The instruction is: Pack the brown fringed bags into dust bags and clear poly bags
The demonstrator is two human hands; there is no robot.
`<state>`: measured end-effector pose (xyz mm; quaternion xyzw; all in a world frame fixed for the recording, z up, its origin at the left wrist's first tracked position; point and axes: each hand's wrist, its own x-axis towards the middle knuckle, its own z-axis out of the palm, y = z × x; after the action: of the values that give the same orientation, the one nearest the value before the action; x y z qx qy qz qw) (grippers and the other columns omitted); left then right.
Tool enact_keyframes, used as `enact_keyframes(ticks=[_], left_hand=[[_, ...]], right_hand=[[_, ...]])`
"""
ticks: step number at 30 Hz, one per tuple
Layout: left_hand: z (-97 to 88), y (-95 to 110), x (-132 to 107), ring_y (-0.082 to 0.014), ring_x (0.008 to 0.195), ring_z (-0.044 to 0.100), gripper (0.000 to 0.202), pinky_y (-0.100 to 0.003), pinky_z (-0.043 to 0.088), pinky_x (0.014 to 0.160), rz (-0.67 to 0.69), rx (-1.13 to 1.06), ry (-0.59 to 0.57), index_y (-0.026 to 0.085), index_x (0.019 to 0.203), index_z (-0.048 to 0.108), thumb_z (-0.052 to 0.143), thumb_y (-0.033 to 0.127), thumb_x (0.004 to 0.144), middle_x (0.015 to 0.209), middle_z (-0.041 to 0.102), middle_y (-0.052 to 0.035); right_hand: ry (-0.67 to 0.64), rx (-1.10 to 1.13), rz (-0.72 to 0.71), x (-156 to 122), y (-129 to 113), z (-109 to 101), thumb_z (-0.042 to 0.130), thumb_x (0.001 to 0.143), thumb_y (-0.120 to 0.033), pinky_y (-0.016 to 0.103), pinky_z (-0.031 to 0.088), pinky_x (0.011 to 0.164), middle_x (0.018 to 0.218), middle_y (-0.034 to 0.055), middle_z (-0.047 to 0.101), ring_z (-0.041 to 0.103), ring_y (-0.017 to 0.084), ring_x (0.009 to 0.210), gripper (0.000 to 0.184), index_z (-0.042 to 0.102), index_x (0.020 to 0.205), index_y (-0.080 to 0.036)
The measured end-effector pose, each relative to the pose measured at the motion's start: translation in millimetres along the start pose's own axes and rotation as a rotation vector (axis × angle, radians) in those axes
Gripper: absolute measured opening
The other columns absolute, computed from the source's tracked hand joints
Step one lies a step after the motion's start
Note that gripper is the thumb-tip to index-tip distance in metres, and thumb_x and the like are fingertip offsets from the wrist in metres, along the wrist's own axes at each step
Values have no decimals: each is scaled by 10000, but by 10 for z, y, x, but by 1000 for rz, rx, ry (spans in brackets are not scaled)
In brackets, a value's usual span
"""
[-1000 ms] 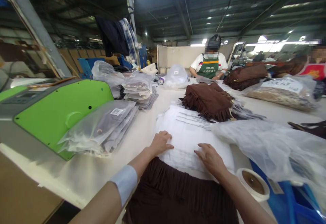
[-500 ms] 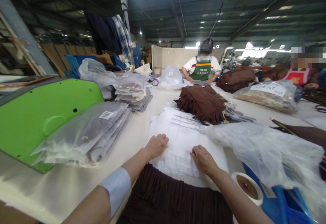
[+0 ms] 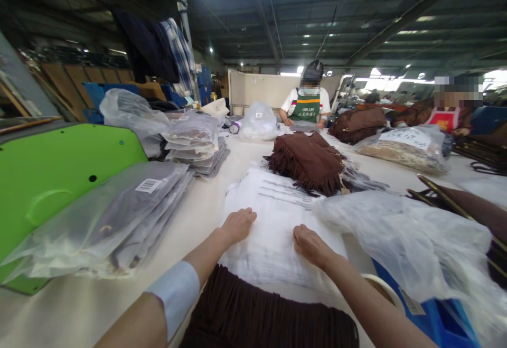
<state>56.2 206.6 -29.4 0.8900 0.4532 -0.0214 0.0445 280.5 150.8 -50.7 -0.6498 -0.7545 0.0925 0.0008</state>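
Observation:
My left hand (image 3: 237, 225) rests with curled fingers on the left edge of a stack of clear printed plastic bags (image 3: 273, 205) lying flat on the white table (image 3: 206, 205). A hand's width to its right, my right hand (image 3: 311, 245) sits on the same stack, fingers bent down and pinching the top bag. A brown fringed garment (image 3: 269, 316) lies at the table's near edge, between my forearms and partly under the bags. A pale band wraps my left forearm.
A green machine (image 3: 59, 179) stands at the left with bagged garments (image 3: 119, 216) leaning on it; more bagged stacks (image 3: 194, 142) behind. Brown fringed garments (image 3: 309, 160) lie ahead. Loose plastic (image 3: 396, 232), a tape roll (image 3: 382, 283) and a blue bin (image 3: 435, 321) are right. A person in a green apron (image 3: 307, 106) works opposite.
The view has swung, so the green machine slid left and the table contents shifted slightly. Both hands stay on the bag stack in nearly the same pose.

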Motion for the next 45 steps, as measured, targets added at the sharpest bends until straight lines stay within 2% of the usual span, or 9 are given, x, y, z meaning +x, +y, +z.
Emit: enact_keyframes(ticks=[3, 7, 17, 22, 26, 29, 33, 39, 45], left_hand=[[-13, 74, -47, -257, 999, 527, 213, -387, 443, 780, 43, -28, 14, 148, 1016, 560, 453, 243, 858, 1050, 558, -106], [-5, 96, -86, -285, 1049, 499, 473, -431, 406, 846, 135, -75, -1, 209, 1073, 559, 642, 503, 711, 1110, 540, -80], [19, -29, 126, -171, 940, 570, 179, -251, 419, 736, 116, -219, -14, 261, 920, 677, 543, 350, 841, 1020, 609, 6], [20, -4, 158, -139, 836, 580, 186, -285, 449, 726, 85, -210, -5, 168, 822, 644, 504, 278, 876, 938, 631, -19], [15, 52, 141, -141, 801, 591, 174, -333, 484, 743, 11, -142, 11, 132, 812, 601, 531, 280, 871, 857, 626, -21], [-42, 65, 91, -153, 846, 592, 147, -358, 478, 786, -23, -92, 46, 134, 824, 604, 548, 264, 861, 878, 628, -23], [-150, -61, -55, -193, 986, 554, 120, -416, 418, 882, -120, -52, 151, 133, 916, 597, 491, 171, 874, 980, 615, -44], [-135, -343, -498, -269, 927, 587, 234, -389, 404, 805, -402, -183, 265, 104, 880, 598, 369, 67, 847, 910, 632, -151], [0, -375, -870, -173, 567, 560, 157, -234, 352, 499, -668, -645, 285, 151, 689, 585, 459, 129, 781, 565, 565, -24]], right_hand=[[-18, 24, 8, 52, 53, 5, 522, 868, -313, 363, 484, 794, 942, 31, 612, 587, 144, 864, 194, 583, 928, -139], [-47, 118, -1, 105, 138, -42, 509, 874, -322, 344, 481, 761, 867, 9, 608, 581, 128, 801, 190, 581, 879, -147], [-58, 392, -16, 8, 131, -138, 424, 842, -528, 253, 389, 635, 765, 21, 572, 520, 139, 718, 370, 511, 733, -186], [-39, 400, -35, -50, 112, -108, 545, 746, -569, 244, 409, 624, 838, 24, 591, 551, 145, 732, 404, 577, 880, -189], [85, 271, -52, -182, 99, -26, 538, 798, -288, 250, 392, 686, 873, 37, 605, 557, 145, 764, 172, 611, 926, -199], [236, 132, 16, -289, 99, -1, 368, 860, -160, 305, 359, 678, 793, 87, 613, 548, 191, 736, 270, 635, 822, -161], [370, 57, -22, -449, 103, -38, 400, 867, -174, 308, 344, 721, 787, 83, 614, 533, 199, 761, 241, 641, 870, -162], [481, 120, 10, -815, 177, -16, 371, 745, -23, 322, 313, 680, 743, 97, 586, 498, 205, 717, 288, 628, 760, -154], [603, 482, 273, -1112, 161, 133, 455, 708, -222, 295, 289, 562, 747, 71, 594, 482, 177, 618, 182, 627, 759, -195]])
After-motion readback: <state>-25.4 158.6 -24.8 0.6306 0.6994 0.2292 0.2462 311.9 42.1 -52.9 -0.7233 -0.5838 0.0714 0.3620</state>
